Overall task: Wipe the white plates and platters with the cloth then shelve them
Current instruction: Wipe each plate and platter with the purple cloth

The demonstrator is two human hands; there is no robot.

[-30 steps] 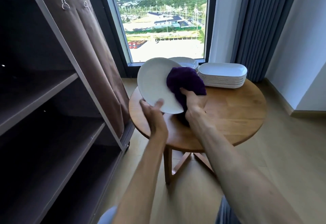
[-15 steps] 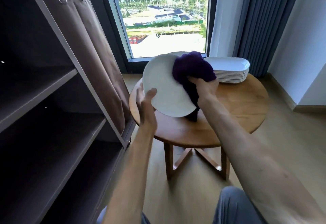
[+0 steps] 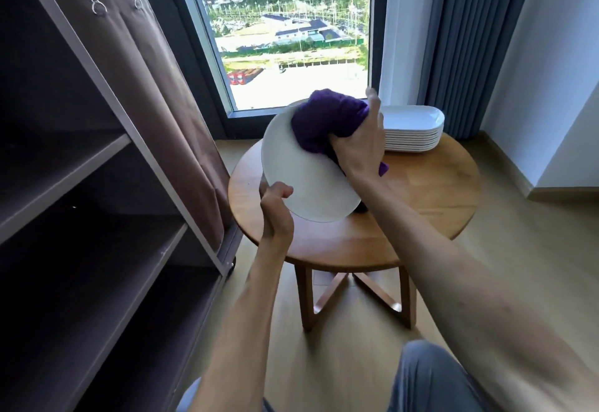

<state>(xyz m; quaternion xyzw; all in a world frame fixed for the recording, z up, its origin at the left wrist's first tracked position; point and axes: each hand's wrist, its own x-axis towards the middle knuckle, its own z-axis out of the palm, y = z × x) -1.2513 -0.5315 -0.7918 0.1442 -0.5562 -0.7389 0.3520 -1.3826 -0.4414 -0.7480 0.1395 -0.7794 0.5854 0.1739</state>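
Head view shows the left hand [image 3: 275, 209] gripping the lower rim of a white round plate [image 3: 311, 184], held tilted above the wooden table [image 3: 421, 204]. The right hand [image 3: 359, 149] clutches a purple cloth [image 3: 327, 120] (bunched) against the plate's upper part. A stack of white platters [image 3: 411, 134] sits on the table behind.

There is only the one view, from the camera on my head, looking forward and down over my own forearms. It faces the round wooden table [image 3: 421, 191], which sits close in front of me at the middle of the picture. Left of the table the dark shelf unit [image 3: 81, 217] crowds the frame (very near), and beyond the table the window [image 3: 288, 32] fills the top.
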